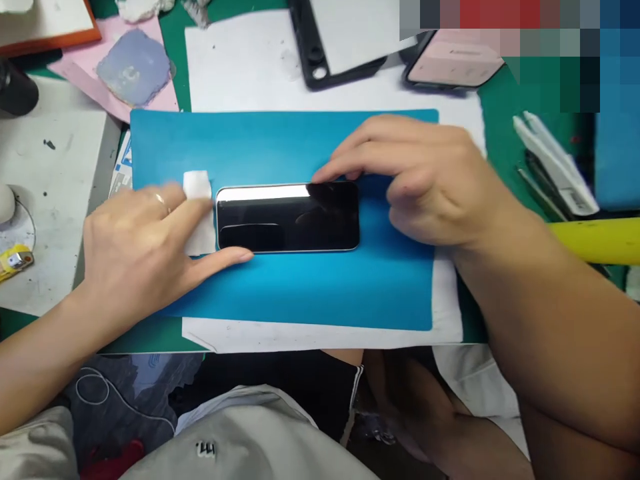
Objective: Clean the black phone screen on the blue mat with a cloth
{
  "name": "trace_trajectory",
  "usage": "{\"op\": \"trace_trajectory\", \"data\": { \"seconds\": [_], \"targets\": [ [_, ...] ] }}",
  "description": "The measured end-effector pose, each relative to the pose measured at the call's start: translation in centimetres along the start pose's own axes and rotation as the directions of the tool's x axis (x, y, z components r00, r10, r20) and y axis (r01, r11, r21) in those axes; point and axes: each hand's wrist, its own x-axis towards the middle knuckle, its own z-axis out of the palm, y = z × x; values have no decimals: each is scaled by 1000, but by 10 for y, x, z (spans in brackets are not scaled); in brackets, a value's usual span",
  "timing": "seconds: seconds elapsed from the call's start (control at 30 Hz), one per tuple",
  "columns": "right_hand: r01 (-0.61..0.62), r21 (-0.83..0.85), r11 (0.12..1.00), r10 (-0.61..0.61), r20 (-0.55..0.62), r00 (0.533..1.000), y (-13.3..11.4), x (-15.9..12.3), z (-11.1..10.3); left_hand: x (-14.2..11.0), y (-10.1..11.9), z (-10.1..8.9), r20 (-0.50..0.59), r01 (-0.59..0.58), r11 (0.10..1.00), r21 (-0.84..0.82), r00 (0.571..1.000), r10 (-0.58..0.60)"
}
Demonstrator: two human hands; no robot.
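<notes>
The left hand's (135,233) grip is spread: the thumb lies along the phone's near edge, with the fingers over a white strip (197,185) at the phone's end. The right hand's (430,173) grip is bent, a fingertip at the far edge; whether it pinches anything, I cannot tell. The phone (287,223) lies between the two grips, flat on a blue mat (300,293).

Under and around that are white paper (240,73) and the green table (540,87). Beyond both grips lies a black frame (303,47); past the right wrist, a white tool (560,167).

If the hands pushed unevenly, the phone could skid or turn on the mat, since little seems to hold it. A careless touch could smear the dark glass, and a sweep of the left fingers could crumple the strip.

The left fingertips are blurred, the strip's middle is covered, and the right thumb's place is unclear. Reflections mask the glass; blocks of pixels hide the far corner beyond the right hand.
</notes>
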Motion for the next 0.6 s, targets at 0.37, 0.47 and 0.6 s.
{"op": "trace_trajectory", "data": {
  "seconds": [0.37,0.47,0.6],
  "targets": [
    [64,-144,987,-47,121,992,-31,26,35,1,10,17,-29,-73,970,-234,997,68],
    [63,-149,987,-45,125,991,-45,39,50,0,12,18,-61,-48,966,-253,998,34],
    [55,-148,988,-39,108,993,-55,51,63,-1,12,25,-67,-31,961,-276,998,13]
  ]
}}
